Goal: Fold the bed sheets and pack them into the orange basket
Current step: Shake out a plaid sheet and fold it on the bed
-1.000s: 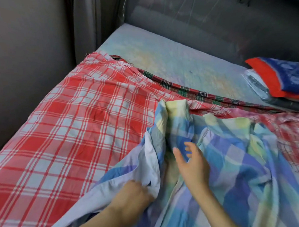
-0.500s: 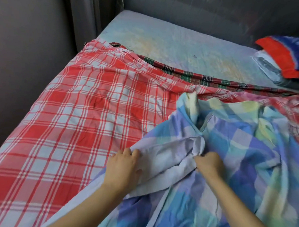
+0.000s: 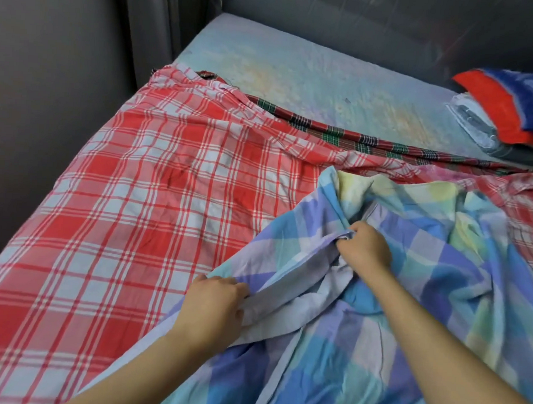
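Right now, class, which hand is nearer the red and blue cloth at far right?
Right. The right hand grips the blue checked sheet below-left of the red and blue cloth; the left hand grips that sheet's pale edge, further left and lower.

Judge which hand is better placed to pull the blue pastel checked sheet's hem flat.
Left, probably: the left hand grips the blue pastel checked sheet at its open edge; the right hand pinches bunched folds mid-sheet.
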### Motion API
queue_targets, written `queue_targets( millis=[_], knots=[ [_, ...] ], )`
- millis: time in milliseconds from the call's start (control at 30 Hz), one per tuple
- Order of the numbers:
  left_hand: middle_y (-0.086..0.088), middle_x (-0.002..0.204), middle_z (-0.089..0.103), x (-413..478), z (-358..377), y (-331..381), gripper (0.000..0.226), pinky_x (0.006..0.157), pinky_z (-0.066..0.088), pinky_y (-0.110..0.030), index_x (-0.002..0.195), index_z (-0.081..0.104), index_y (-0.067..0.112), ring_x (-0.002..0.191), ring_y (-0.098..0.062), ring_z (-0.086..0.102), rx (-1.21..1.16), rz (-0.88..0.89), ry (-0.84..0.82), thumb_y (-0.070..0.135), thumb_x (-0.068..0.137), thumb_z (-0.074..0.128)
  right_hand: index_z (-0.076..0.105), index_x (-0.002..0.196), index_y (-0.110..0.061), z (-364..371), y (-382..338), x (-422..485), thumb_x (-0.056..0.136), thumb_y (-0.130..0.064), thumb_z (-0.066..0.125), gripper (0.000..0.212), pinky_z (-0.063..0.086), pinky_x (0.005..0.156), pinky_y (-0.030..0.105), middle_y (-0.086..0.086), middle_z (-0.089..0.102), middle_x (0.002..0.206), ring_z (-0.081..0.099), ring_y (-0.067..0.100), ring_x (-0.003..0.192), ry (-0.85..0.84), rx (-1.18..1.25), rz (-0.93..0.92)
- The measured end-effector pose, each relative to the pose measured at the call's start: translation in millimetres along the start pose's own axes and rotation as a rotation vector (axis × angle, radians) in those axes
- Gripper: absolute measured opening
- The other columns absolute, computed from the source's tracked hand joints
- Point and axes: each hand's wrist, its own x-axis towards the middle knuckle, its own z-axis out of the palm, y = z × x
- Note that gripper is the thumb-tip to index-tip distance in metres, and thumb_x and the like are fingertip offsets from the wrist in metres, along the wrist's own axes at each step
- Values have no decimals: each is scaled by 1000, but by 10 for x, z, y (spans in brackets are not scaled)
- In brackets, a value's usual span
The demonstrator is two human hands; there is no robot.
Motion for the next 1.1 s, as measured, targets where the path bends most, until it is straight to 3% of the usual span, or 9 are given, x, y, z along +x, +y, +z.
queue_targets(
  millis=[233, 367, 467, 633, 767, 833, 900, 1033, 1100],
  knots=[
    [-9, 50, 57, 88, -510, -545, 4, 39, 28, -28, 70, 52, 15, 46, -33, 55, -131, -178, 126, 14, 72, 55, 57, 66, -14, -751, -752, 204, 73, -11, 67, 13, 39, 56, 27, 7, 58, 72, 58, 28, 75, 19, -61, -274],
    [-24, 68, 60, 363, -1041, -1021, 7, 53, 33, -38, 82, 47, 6, 66, -43, 56, -215, -375, 224, 5, 86, 53, 57, 69, -11, -1145, -1648, 272, 75, 1, 66, 16, 31, 35, 13, 2, 47, 47, 43, 15, 43, -222, 469, -265],
    [-22, 68, 58, 414, -1233, -1326, 30, 52, 30, -36, 66, 34, 16, 68, -42, 55, -201, -459, 234, 5, 85, 54, 57, 78, -5, -1145, -2317, 255, 74, 13, 58, 18, 44, 36, 19, 12, 47, 61, 47, 16, 47, -334, 742, -277],
    [-11, 56, 46, 230, -1237, -1762, 42, 52, 23, -33, 58, 24, 19, 56, -34, 40, -178, -637, 238, 3, 82, 55, 61, 73, -10, -815, -3164, 195, 66, -8, 68, 10, 40, 56, 24, 6, 54, 73, 47, 25, 65, -89, 336, -383],
    [-14, 62, 49, 198, -1053, -1988, 38, 53, 22, -34, 59, 26, 17, 60, -28, 35, -220, -738, 209, 6, 85, 52, 55, 95, -12, -443, -3735, 78, 78, 6, 59, 25, 47, 42, 21, 8, 54, 86, 50, 22, 60, -396, 987, -232],
    [-5, 58, 42, 248, -916, -2049, 36, 53, 21, -34, 59, 28, 16, 62, -27, 38, -238, -761, 173, 8, 85, 51, 47, 133, -16, -191, -3904, 55, 83, 15, 52, 60, 55, 70, 29, 18, 54, 121, 61, 23, 80, -503, 1231, -244],
    [0, 56, 41, 265, -764, -2200, 35, 53, 23, -33, 58, 32, 17, 64, -26, 43, -275, -807, 128, 8, 85, 53, 19, 151, -22, 63, -3974, -33, 88, 14, 48, 78, 35, 105, 36, 16, 35, 148, 49, 24, 123, -701, 1316, -290],
    [-14, 79, 65, 168, -494, -2448, 31, 57, 28, -30, 59, 43, 17, 80, -32, 59, -323, -927, 107, 15, 87, 56, 30, 148, -18, 525, -3542, -38, 91, 7, 47, 64, 45, 84, 14, 5, 43, 142, 46, 12, 125, -590, 984, -495],
    [-16, 84, 65, 139, -444, -2442, 24, 59, 29, -31, 66, 49, 14, 82, -35, 59, -309, -911, 169, 18, 88, 56, 38, 144, -24, 762, -2979, 69, 90, -8, 52, 59, 50, 86, 26, 4, 52, 137, 54, 16, 116, -323, 564, -556]
  ],
)
